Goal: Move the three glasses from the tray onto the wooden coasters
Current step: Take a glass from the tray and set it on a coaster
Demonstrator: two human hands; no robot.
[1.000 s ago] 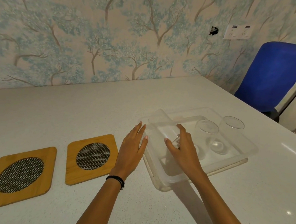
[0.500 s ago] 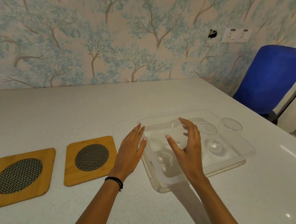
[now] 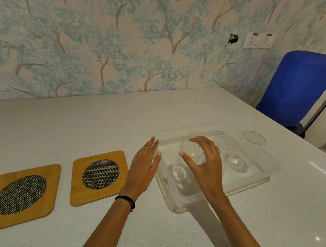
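The right hand (image 3: 206, 168) curls thumb and fingers around the nearest glass (image 3: 192, 150), apparently raised over the clear tray (image 3: 261, 179); two more glasses stand in the tray at its 2 o'clock. The left hand (image 3: 143, 168) lies flat and empty, fingers spread, beside the tray's left rim. Two wooden coasters (image 3: 99, 177) lie at 9 o'clock on bare table (image 3: 97, 124), with open room between.

Soft indoor light, glare on the counter (image 3: 317, 238), slightly blurred, edges bowed.
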